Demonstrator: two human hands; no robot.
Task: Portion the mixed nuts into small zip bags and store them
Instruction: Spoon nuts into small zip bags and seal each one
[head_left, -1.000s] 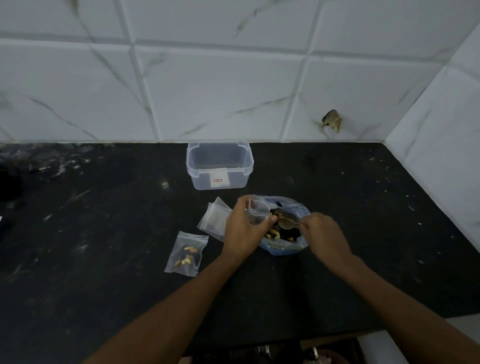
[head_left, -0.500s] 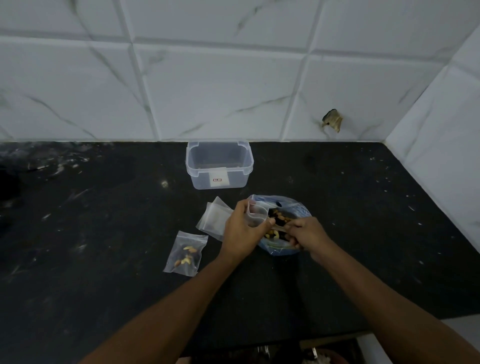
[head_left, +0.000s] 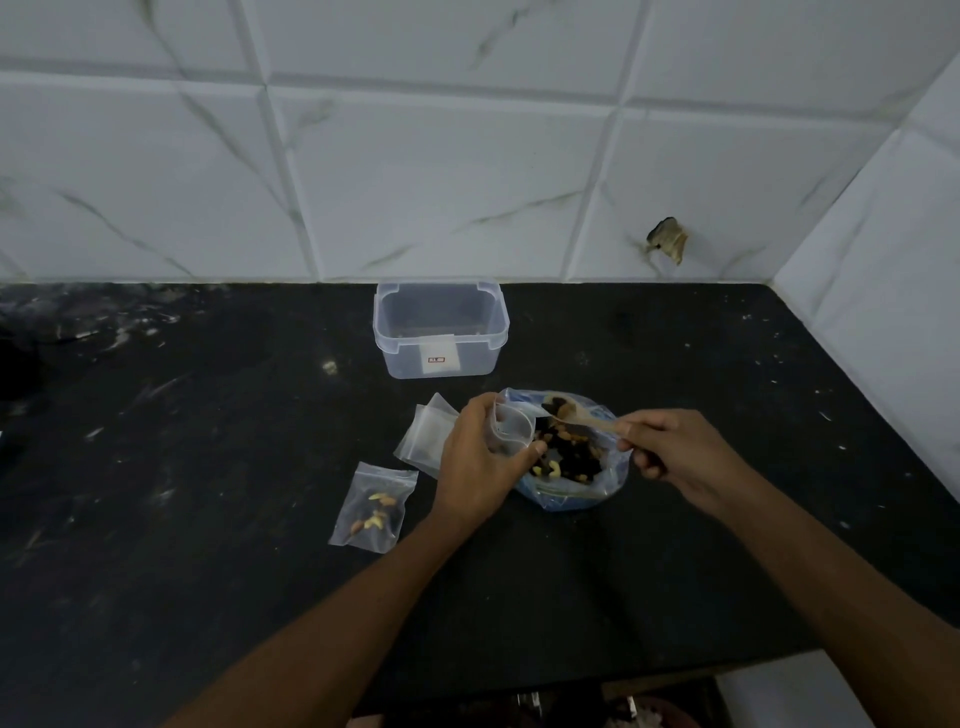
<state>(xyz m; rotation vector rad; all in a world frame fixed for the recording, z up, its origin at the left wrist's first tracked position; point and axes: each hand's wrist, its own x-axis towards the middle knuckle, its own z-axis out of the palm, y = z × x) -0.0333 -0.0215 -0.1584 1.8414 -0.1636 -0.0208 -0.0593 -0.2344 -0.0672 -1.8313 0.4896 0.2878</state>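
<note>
Tipping the loaded spoon (head_left: 571, 415) cleanly calls for its bowl to sit right over the mouth of the small bag (head_left: 511, 428) before it tilts — best done slowly, so nothing spills back. The left hand (head_left: 480, 462) pinches that bag open just beside the nut bag (head_left: 569, 457), while the right hand (head_left: 675, 457) is closed around the spoon's handle — its heaped bowl hovers just right of the mouth.

A black stone countertop (head_left: 208, 519) flecked with pale specks and smears runs back to a wall of white marble-look tiles (head_left: 441, 171) with grey veins. Low on the wall towards the right corner, a chipped hole (head_left: 667, 245) with a brownish ragged edge breaks one tile, just above the counter
</note>
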